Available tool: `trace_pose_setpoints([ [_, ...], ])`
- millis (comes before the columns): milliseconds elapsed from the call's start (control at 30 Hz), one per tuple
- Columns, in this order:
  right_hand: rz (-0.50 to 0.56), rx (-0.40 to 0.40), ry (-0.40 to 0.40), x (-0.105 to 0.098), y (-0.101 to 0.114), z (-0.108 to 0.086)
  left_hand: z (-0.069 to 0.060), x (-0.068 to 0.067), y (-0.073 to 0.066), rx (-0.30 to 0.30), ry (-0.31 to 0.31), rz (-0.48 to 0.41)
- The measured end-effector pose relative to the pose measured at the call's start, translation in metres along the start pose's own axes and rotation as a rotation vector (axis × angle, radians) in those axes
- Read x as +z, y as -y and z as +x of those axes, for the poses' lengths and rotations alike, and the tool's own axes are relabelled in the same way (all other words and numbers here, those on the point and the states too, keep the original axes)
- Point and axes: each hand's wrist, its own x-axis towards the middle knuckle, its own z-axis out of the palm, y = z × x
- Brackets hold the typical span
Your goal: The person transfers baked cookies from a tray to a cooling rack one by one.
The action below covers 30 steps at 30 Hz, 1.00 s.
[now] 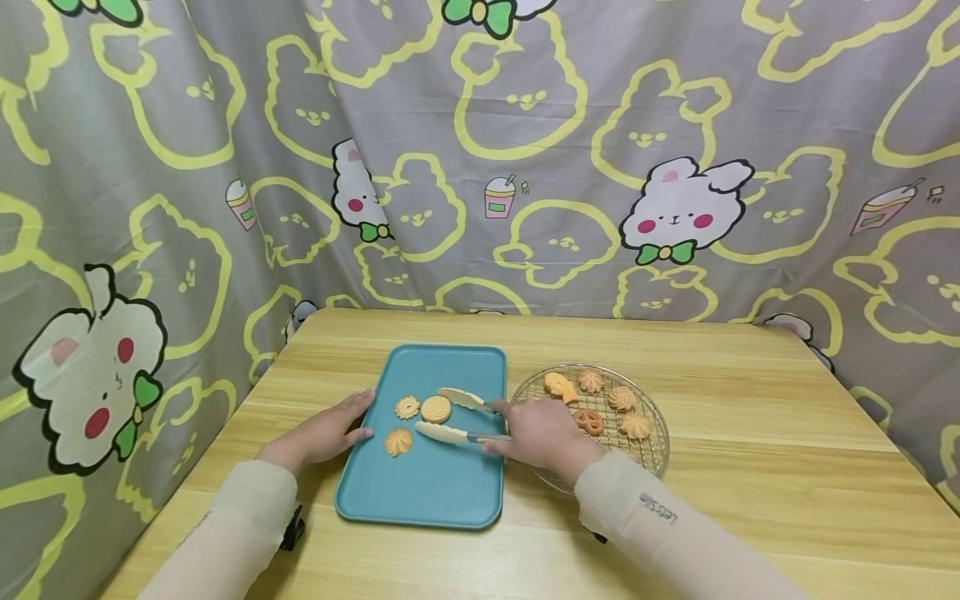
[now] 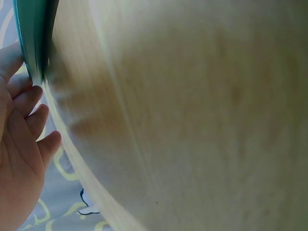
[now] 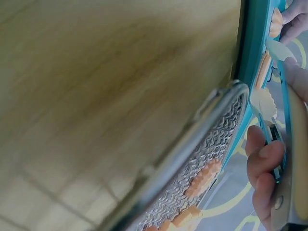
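Note:
My right hand (image 1: 543, 433) grips a pair of tongs (image 1: 489, 437), which reach over the blue tray (image 1: 427, 502) with their pale tips spread. A round cookie (image 1: 436, 409) lies on the tray between those tips; whether they touch it I cannot tell. Beside it on the tray are a scalloped ring cookie (image 1: 407, 407) and a ridged, shell-like cookie (image 1: 398, 442). The right wrist view shows fingers (image 3: 264, 159) curled round the tongs' handle. At the tray's left rim rests my left hand (image 1: 326, 429), its fingers (image 2: 34, 98) loosely bent against the edge.
Right of the tray stands a round wire rack (image 1: 662, 454), partly under my right hand. It bears a fish-shaped cookie (image 1: 560, 387), a pretzel (image 1: 588, 422) and several piped cookies (image 1: 622, 398). A patterned curtain (image 1: 555, 150) hangs behind the wooden table (image 1: 765, 433).

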Motion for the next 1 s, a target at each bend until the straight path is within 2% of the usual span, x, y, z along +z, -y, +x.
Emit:
trace_pose_setpoints([
  [767,0.005,0.024,-0.046,0.0074,0.0026,0.0010,0.0007,0.0008,-0.0005,0.007,-0.015,0.000],
  [1000,0.012,0.021,-0.030,0.0074,0.0022,0.0006,0.0007,0.0023,0.0013,0.006,-0.019,0.002],
])
